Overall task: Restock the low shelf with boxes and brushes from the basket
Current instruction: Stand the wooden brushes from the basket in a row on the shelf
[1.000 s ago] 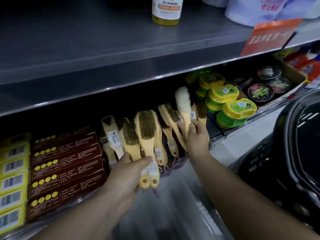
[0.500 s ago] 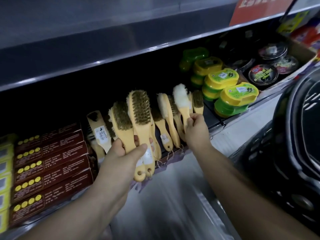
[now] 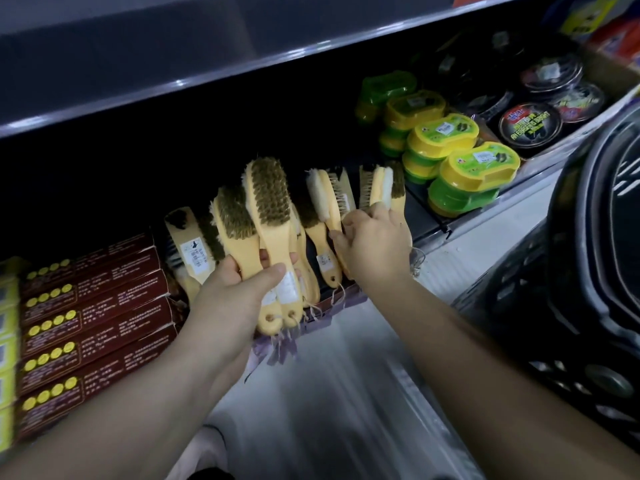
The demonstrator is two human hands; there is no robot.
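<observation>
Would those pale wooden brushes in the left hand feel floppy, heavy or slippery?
Probably stiff: the two pale wooden brushes show straight handles in the left hand. Likely light, since one hand holds both. Smooth handles side by side might slip against each other.

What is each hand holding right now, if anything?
Left hand: grips two wooden brushes by their handles.
Right hand: fingers curled round handles of the shelved brushes; which one exactly cannot be told.
</observation>
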